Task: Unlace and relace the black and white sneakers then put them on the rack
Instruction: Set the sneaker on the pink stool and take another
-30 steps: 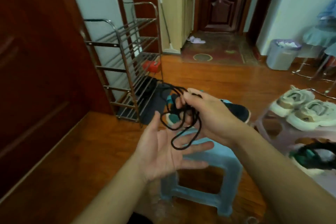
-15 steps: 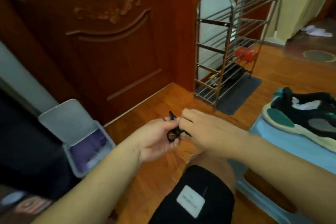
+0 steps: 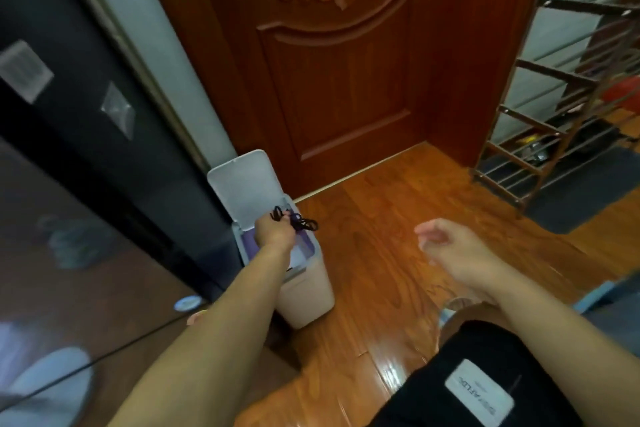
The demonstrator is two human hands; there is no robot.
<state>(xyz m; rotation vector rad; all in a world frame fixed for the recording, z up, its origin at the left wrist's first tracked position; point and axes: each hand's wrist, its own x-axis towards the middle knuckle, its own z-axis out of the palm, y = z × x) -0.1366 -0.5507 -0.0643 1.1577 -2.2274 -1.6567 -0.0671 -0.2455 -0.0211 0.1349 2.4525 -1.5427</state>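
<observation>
Left hand: the left hand (image 3: 273,230) reaches out over the open bin, fingers (image 3: 284,218) curled around a bunched black shoelace (image 3: 300,221).
Shoelace: a thin, dark cord in a loose tangle, its loops spilling from the fingers toward the right, above the bin's mouth and not touching the bin as far as the view shows.
Right hand: the right hand (image 3: 446,246) hangs in the air over the floor, well apart from the lace, fingers loosely curled and holding nothing; motion blur softens its outline.
Bin: a small pale plastic bin (image 3: 304,291) with rounded corners, its flat lid (image 3: 242,184) tipped up and back; a purple liner shows inside.
Floor: glossy orange-brown wood planks (image 3: 374,253) with strong grain and bright reflections.
Door: a dark red-brown wooden door (image 3: 339,73) with carved scrollwork and raised panels, behind the bin.
Rack: a metal rack (image 3: 540,135) of thin bars at the right edge, standing on a dark mat (image 3: 581,194).
Lap: black fabric with a white label at lower right.
</observation>
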